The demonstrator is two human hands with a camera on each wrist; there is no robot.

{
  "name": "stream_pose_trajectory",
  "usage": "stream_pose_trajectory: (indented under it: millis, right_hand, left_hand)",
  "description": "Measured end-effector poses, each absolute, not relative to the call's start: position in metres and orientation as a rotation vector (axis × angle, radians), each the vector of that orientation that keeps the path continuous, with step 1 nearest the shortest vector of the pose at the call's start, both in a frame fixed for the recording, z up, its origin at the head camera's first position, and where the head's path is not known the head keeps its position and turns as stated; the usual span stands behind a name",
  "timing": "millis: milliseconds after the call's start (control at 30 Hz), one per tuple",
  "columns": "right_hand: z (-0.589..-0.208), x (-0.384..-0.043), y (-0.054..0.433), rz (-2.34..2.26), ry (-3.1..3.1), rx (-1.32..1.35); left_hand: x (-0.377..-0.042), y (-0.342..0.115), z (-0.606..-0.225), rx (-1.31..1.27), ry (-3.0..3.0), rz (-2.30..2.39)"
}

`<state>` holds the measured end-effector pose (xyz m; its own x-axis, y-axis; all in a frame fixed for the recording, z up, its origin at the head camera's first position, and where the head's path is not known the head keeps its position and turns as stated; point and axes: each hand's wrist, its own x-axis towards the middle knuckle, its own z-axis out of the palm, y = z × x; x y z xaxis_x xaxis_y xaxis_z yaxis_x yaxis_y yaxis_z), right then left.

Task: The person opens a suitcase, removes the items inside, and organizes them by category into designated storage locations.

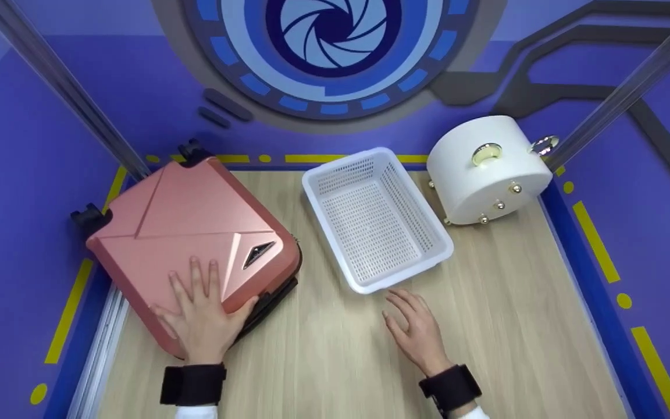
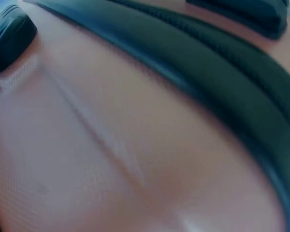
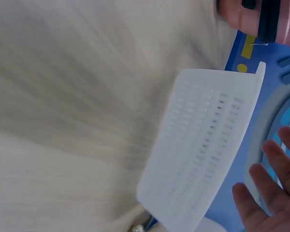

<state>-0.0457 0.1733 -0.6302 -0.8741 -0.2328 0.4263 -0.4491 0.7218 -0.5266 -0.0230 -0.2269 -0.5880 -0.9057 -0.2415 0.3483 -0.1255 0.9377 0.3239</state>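
A pink hard-shell suitcase lies flat at the left, its black wheels toward the back wall. My left hand rests on its top with the fingers spread. Close up in the left wrist view are the pink shell and a dark zipper band. A white perforated plastic basket stands at the middle, with nothing inside it. Just off its near corner is my right hand, fingers loosely bent and holding nothing. The right wrist view shows that hand beside the basket's side wall.
A white round bag or case with gold rings and gold studs lies at the back right, close to the basket. Blue printed walls bound the wooden surface at the back and both sides. Clear posts rise at the back corners.
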Motion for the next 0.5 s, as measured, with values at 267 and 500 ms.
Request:
stream_pose_trajectory:
  millis: [267,500]
  right_hand:
    - [-0.608,-0.114,0.098,0.926,-2.558,0.875]
    - [-0.588,-0.161,0.031,1.038,-2.969,0.875]
  left_hand:
    - [-0.024,-0.228,-0.594,0.226,-2.658,-0.385]
    - [-0.023,-0.228,-0.599,0.234,-2.625,-0.358]
